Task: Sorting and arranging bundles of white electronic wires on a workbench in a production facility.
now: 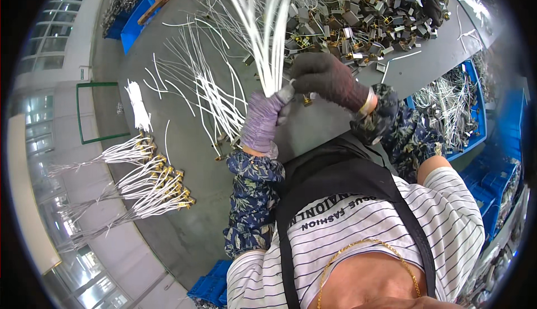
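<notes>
My left hand [263, 119], in a purple glove, is closed round the lower end of a bunch of white tubes [265, 35]. The tubes fan out upward, and their tops are blurred. Beside it, my right hand [327, 79], in a dark brown glove, has its fingers bent in close to the left fingertips. What those right fingers hold, if anything, is hidden. Just below them shows a small brass-coloured part [307, 100]; whether it is held or lies on the table I cannot tell. Left of my hands, loose white-sleeved wires [210, 93] lie spread on the grey table [184, 141].
A heap of small metal box-shaped parts with wires [358, 24] covers the far right. Sorted wire bundles with brass ends [151, 186] lie at the left edge, near a stack of white tubes [137, 106]. A blue crate [475, 105] full of wires stands right.
</notes>
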Available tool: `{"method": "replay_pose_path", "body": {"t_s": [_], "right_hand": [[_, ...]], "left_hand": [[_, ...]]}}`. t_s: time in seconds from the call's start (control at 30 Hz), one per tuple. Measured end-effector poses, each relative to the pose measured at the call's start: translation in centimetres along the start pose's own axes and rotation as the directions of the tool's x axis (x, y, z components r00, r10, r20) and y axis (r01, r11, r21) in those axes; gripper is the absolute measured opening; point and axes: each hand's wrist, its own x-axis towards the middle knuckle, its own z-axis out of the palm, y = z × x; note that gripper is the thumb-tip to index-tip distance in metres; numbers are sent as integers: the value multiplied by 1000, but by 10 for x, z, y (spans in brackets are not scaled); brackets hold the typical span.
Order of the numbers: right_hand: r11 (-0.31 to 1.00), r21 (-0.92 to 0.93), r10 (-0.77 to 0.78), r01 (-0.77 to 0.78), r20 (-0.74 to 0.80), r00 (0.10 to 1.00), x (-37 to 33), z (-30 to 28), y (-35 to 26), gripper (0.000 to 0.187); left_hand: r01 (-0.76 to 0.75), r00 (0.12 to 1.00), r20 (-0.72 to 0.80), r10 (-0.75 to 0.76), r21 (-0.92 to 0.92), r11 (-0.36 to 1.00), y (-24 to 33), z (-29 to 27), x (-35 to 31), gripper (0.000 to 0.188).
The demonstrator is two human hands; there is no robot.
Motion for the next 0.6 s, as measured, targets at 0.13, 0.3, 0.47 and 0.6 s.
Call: {"method": "replay_pose_path", "body": {"t_s": [0.13,0.3,0.47,0.6], "right_hand": [[996,-1,86,-87,97,992,3,-2,1,15],[940,-198,-267,278,79,960,6,-12,9,11],[822,-366,-478,435,-31,878,24,-50,-12,12],[864,-441,-412,244,-339,846,77,-186,16,29]], "left_hand": [[5,1000,-1,-5,175,985,5,-3,2,26],[7,995,98,-3,-37,999,-8,-10,-7,21],[187,979,96,-179,-78,979,-34,-40,-5,27],[-102,919,198,340,-714,693,-87,-119,12,18]]}}
